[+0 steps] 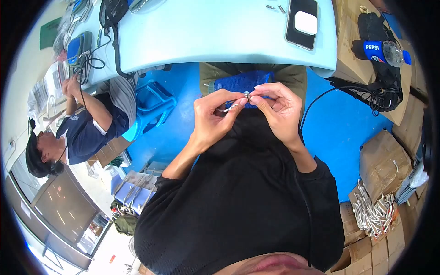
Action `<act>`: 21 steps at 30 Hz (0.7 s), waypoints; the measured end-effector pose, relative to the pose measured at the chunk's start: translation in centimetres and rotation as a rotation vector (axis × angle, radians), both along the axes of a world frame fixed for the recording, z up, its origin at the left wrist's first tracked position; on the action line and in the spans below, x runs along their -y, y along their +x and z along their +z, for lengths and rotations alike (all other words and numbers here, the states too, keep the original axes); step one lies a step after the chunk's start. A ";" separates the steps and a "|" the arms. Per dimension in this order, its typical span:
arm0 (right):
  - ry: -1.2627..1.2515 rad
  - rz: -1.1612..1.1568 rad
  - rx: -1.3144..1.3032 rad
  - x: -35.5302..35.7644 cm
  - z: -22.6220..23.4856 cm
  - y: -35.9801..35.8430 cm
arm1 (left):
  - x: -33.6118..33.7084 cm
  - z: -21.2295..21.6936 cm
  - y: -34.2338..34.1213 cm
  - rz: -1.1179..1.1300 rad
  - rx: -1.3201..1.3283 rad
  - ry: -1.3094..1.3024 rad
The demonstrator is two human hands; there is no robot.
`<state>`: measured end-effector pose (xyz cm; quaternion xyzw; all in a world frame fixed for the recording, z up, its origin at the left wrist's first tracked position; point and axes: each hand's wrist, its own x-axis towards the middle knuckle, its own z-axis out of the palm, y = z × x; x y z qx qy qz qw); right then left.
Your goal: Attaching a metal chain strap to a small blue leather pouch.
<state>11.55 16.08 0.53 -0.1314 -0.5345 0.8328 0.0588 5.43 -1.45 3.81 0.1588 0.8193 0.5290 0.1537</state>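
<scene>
Both hands meet in front of the person's chest, just below the near edge of the light blue table (220, 32). The left hand (213, 117) pinches a thin silvery metal piece (230, 108) between thumb and fingers. The right hand (277, 107) pinches a small metal part (247, 95) at its fingertips, touching the other piece. Behind them, on the lap, lies a blue mesh pouch (243, 81). A dark phone (301, 23) with a white case rests near the table's right far corner.
</scene>
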 end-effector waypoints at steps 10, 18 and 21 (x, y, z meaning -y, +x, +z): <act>0.138 -0.089 -0.039 0.7 0.0 -0.2 | -0.9 -0.1 -0.4 -0.006 -0.188 -0.045; 0.327 -0.032 -0.080 0.4 -0.5 -1.1 | -1.3 -0.9 -0.6 0.030 -0.206 -0.018; 0.251 -0.017 -0.059 0.2 -0.5 -1.6 | -1.3 -1.2 -0.9 0.002 -0.245 -0.027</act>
